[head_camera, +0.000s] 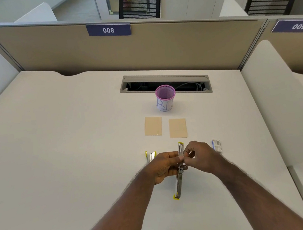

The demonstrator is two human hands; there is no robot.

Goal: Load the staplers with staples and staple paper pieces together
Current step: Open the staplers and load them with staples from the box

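Observation:
A metal stapler (180, 183) with yellow ends is swung fully open, stretched out in a line above the white desk (75, 141). My left hand (165, 167) grips it around its hinge. My right hand (200, 156) pinches something small at the stapler's upper channel; what it pinches is too small to tell. A second stapler (150, 156) with yellow ends lies just left of my left hand, partly hidden by it. Two tan paper pieces (153, 126) (178, 128) lie side by side beyond the hands. A small staple box (217, 145) rests to the right.
A pink mesh cup (165, 98) with a white label stands behind the papers, in front of an open cable slot (163, 78). Beige partitions and white side dividers enclose the desk. The desk's front edge is near my body.

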